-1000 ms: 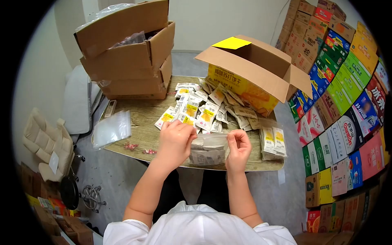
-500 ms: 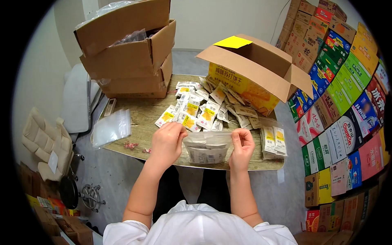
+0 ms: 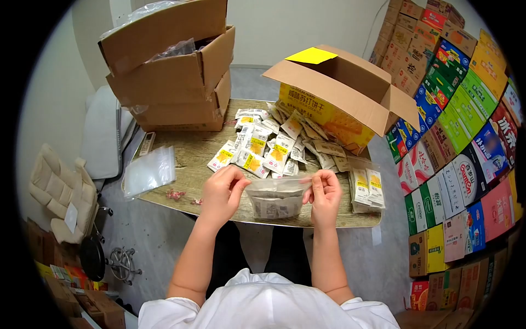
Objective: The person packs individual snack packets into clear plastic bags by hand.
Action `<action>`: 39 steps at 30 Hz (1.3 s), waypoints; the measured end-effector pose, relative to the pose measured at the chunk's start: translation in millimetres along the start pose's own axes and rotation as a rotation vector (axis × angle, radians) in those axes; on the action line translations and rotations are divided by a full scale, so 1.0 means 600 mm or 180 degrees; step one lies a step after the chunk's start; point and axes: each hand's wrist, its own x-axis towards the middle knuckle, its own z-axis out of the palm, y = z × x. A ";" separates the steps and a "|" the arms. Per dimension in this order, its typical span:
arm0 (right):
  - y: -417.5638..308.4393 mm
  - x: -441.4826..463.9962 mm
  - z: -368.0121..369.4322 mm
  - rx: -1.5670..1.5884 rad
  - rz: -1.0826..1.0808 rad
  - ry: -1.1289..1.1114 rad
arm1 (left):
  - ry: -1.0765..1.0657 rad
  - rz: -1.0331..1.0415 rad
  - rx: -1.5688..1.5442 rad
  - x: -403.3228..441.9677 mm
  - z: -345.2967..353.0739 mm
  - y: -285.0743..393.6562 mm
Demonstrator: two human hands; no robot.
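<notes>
The left hand [image 3: 223,191] and right hand [image 3: 325,192] are pinching a clear zip bag [image 3: 282,185] by its top corners, near the front of the counter [image 3: 192,159]. I'm not seeing whether it's sealed; a slipping grip could be spilling the snack packets [image 3: 274,208].

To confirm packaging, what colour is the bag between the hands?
The bag is clear and colourless; see head view.

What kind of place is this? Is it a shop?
Probably a storeroom or small packing room, though I can't rule out a shop. Lots of boxes are stacked on the right, a pile of packets covers part of the table, and there's a clear bag of packets too.
</notes>
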 end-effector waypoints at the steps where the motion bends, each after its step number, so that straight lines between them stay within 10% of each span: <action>1: 0.000 0.001 -0.002 -0.0043 -0.0005 -0.0008 | -0.0004 0.0006 0.0000 -0.002 0.009 -0.007; 12: 0.003 0.002 -0.010 -0.0556 -0.0102 -0.0267 | -0.0180 0.0117 -0.1935 -0.018 0.061 -0.037; 14: -0.047 0.000 0.018 -0.3065 -0.2124 0.0008 | -0.0122 0.0146 -0.1955 -0.021 0.067 -0.028; 20: -0.079 -0.010 0.060 -0.3818 -0.2456 -0.1278 | -0.0033 0.0327 -0.1398 -0.023 0.068 0.021; 39: -0.045 0.010 -0.025 -0.2577 -0.1571 -0.0612 | 0.0382 -0.0072 -0.2220 -0.038 0.079 -0.036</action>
